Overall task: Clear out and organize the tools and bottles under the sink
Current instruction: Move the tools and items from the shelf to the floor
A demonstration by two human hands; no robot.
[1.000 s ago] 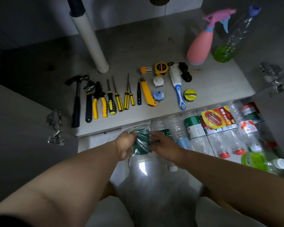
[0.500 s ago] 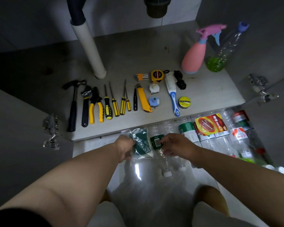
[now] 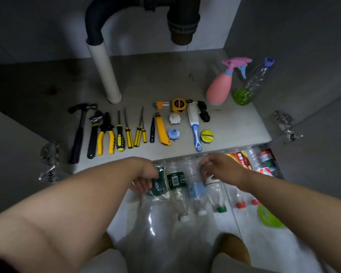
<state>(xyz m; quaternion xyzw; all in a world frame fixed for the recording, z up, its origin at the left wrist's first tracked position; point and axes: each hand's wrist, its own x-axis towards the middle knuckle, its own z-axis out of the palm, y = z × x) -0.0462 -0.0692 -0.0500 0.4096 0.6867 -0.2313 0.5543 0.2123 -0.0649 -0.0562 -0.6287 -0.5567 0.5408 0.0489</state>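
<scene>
Biggest thing here is the cabinet floor (image 3: 185, 75) under the sink, with the white drain pipe (image 3: 104, 71) coming down at the far left. On the tiled floor (image 3: 264, 243) just in front of it, empty bottles (image 3: 195, 190) lie side by side in a row, caps pointing near.

The left hand (image 3: 146, 174) is wrapped around the big crumpled bottle (image 3: 158, 186) at the left end of that row. The right hand (image 3: 220, 168) has its fingers curled down onto the far end of the green-capped bottle (image 3: 217, 194), a couple of spots over.

Far right in the cabinet, the pink sprayer (image 3: 219, 89) stands upright and a clear bottle (image 3: 250, 85) with green stuff in the bottom stands tilted beside it. The tools (image 3: 126, 131) are already lined up along the near edge, from hammer (image 3: 78, 134) on the left to a small tape roll (image 3: 207, 136) on the right.

What I'd worry about: these bottles are round, light and touching each other. Shove one sideways and I reckon the whole row rolls and loses its order. The crumpled one looks springy too, so a loose grip could let it pop free into its neighbours.
</scene>
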